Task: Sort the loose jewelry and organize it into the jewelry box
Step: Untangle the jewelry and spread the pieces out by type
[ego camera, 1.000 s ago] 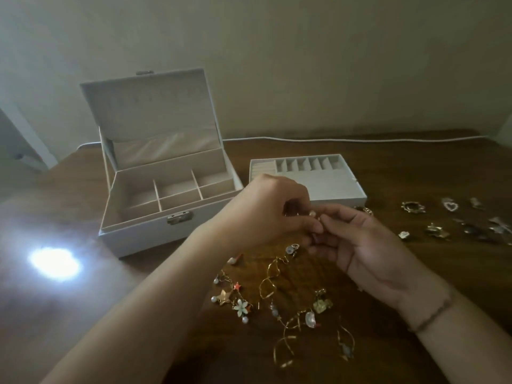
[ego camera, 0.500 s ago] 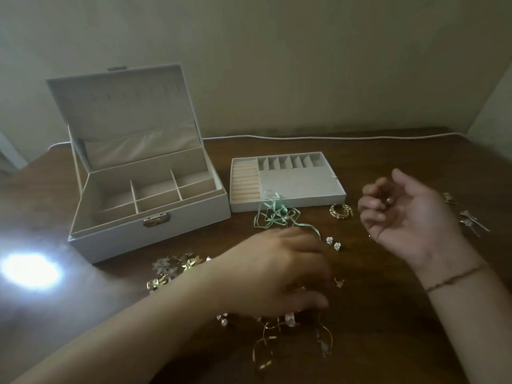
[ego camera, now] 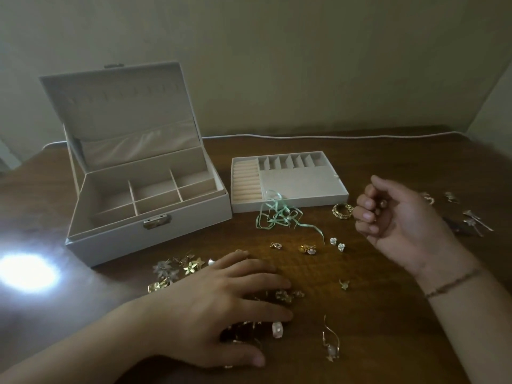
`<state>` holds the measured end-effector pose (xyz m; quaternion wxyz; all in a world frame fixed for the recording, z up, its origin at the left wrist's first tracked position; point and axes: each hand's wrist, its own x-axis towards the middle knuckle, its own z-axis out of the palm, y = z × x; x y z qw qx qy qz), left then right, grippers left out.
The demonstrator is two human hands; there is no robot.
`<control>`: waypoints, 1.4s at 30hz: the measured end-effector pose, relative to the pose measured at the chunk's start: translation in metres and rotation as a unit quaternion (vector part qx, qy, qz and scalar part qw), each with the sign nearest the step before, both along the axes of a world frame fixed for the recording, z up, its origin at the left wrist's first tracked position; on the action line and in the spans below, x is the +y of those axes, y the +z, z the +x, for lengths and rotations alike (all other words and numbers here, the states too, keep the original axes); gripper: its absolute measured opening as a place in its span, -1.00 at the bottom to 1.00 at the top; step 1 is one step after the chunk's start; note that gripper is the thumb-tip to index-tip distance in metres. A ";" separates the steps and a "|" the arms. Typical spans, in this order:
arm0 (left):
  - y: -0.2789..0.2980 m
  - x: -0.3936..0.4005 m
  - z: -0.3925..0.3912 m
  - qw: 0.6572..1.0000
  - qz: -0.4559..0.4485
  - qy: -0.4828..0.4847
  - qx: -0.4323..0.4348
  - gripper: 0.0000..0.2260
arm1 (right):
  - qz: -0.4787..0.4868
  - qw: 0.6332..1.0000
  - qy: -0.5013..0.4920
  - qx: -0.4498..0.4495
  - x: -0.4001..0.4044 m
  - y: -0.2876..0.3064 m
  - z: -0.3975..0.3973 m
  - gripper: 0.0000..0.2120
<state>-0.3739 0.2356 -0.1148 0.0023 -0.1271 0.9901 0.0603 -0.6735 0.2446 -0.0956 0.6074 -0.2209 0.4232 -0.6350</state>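
A white jewelry box (ego camera: 116,239) stands open at the left, its compartments bare. Its removable tray (ego camera: 302,184) lies to the right of it. My left hand (ego camera: 221,309) lies flat with spread fingers over a heap of gold jewelry (ego camera: 288,296) at the front middle. My right hand (ego camera: 396,220) hovers palm up to the right of the tray, fingers curled round a small piece (ego camera: 383,203). A gold chain ring (ego camera: 342,210), pearl studs (ego camera: 337,244), a gold pearl earring (ego camera: 307,249) and a hoop earring (ego camera: 331,342) lie loose on the wooden table (ego camera: 388,328).
A green ribbon (ego camera: 279,214) trails off the tray's front edge. Gold flower pieces (ego camera: 177,268) lie in front of the box. More metal pieces (ego camera: 471,217) are scattered at the far right. A white cable (ego camera: 332,136) runs along the table's back. A bright glare spot (ego camera: 26,273) sits at left.
The hands have separated: my left hand dropped onto the jewelry heap and spread flat, and my right hand moved right, keeping the small piece in its curled fingers. The view shifted slightly.
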 end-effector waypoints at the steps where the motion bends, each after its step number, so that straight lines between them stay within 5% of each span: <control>1: 0.000 -0.001 0.004 1.000 0.002 0.000 0.007 -0.53 | -0.007 1.000 0.002 -0.003 0.001 0.000 0.001 -0.80; 4: -0.001 -0.002 0.016 1.000 0.004 0.001 0.023 -0.56 | -0.038 0.998 0.040 0.010 0.004 0.000 0.007 -0.81; 7: -0.001 -0.002 0.027 0.999 -0.002 0.002 0.036 -0.57 | -0.066 0.976 0.108 0.175 0.011 0.001 0.023 -0.71; 11: 0.006 0.004 0.022 0.998 0.018 0.006 0.068 -0.47 | -0.088 0.882 0.184 0.425 0.017 -0.005 0.050 -0.62; 17: 0.000 0.017 -0.014 0.999 -0.001 -0.023 0.035 -0.53 | -0.178 0.730 0.158 0.641 0.023 -0.011 0.073 -0.67; 25: -0.002 0.006 0.012 0.995 0.049 -0.029 0.076 -0.82 | -0.219 0.647 0.190 0.705 0.025 -0.022 0.084 -0.68; 42: 0.007 -0.009 0.027 0.994 0.088 0.016 0.068 -0.86 | -0.228 0.609 0.277 0.708 0.036 -0.013 0.080 -0.65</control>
